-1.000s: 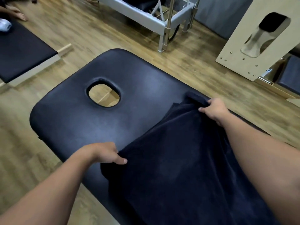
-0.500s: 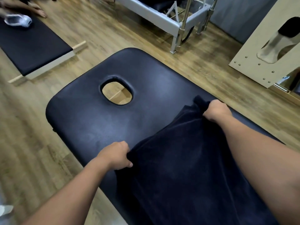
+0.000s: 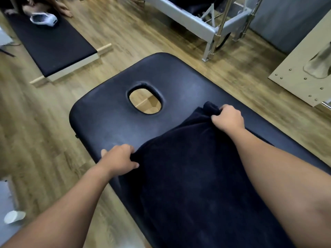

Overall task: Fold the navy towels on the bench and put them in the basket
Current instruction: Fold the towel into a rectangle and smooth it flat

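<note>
The navy towel [image 3: 206, 176] is spread on the bench [image 3: 111, 111]; its two far corners are gripped by curled fingers of the left hand [image 3: 119, 161] and right hand [image 3: 228, 118], probably so the edge can be folded back evenly; no basket is seen.

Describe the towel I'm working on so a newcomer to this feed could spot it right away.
Find the long black padded bench with the oval face hole. On its near half lies the navy towel, its far corners gripped by the left hand and right hand. Its matte, wrinkled cloth differs from the bench's smooth sheen.
</note>
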The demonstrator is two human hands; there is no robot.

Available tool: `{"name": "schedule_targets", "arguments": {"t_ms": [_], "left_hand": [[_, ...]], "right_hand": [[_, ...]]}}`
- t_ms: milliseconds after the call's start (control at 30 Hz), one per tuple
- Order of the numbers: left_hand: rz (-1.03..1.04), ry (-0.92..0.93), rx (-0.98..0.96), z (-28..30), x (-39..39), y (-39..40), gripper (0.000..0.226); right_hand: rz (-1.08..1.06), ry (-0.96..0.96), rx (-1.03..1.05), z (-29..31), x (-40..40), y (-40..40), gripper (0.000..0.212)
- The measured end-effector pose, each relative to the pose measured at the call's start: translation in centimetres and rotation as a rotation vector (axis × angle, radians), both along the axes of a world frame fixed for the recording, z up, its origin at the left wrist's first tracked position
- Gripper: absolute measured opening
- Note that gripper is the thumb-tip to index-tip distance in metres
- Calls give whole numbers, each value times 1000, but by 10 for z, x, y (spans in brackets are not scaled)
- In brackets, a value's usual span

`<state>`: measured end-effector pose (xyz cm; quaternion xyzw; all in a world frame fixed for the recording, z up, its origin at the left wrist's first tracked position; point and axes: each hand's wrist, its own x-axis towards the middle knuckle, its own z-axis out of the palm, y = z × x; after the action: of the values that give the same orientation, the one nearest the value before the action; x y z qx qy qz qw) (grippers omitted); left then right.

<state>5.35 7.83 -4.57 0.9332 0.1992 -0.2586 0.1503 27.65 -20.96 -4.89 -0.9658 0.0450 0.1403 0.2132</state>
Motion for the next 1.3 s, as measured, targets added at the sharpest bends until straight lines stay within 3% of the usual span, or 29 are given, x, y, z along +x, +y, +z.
{"name": "schedule_targets", "arguments": {"t_ms": [67,167,300,367,467,533,633,700,767,833,900,933,1100,1233,1300], "left_hand": [[29,-77,-116,-2,1,0,13],[32,-129,-330,-6,-1,6,33],[23,-154,-479,-12,-8,17,43],[142,-183,-570,-15,-10,20,38],[275,-178,-633,-16,-6,20,27],[263,-123,-504,-16,1,19,17],[15,-46,59,-6,9,9,15],[-131,-275,353,-4,7,-11,22],[-330,-464,295,1,6,-47,36],[-423,-187,61,4,10,-86,80],[-339,154,-6,-2,17,-114,119],[-311,198,1,-7,22,-122,128],[-261,274,-3,-18,42,-133,147],[-257,305,6,-19,47,-134,149],[-254,306,11,-20,46,-133,149]], "right_hand": [[-19,34,76,6,11,6,25],[-44,240,128,19,20,8,50],[88,426,29,30,23,-2,43],[86,379,116,31,25,-7,43],[-106,120,383,31,29,-13,26],[-201,-73,365,26,32,-18,20],[-161,-51,60,15,30,-19,37],[-64,12,-54,6,26,-14,47],[32,-1,-85,-2,23,-9,53],[145,-54,-176,-8,18,-4,55],[231,-160,-332,-13,13,-5,54],[267,-224,-401,-15,11,-6,54],[322,-393,-562,-16,17,-7,37],[112,-270,-393,-8,32,-5,34],[110,-234,-302,-9,33,-3,30]]}}
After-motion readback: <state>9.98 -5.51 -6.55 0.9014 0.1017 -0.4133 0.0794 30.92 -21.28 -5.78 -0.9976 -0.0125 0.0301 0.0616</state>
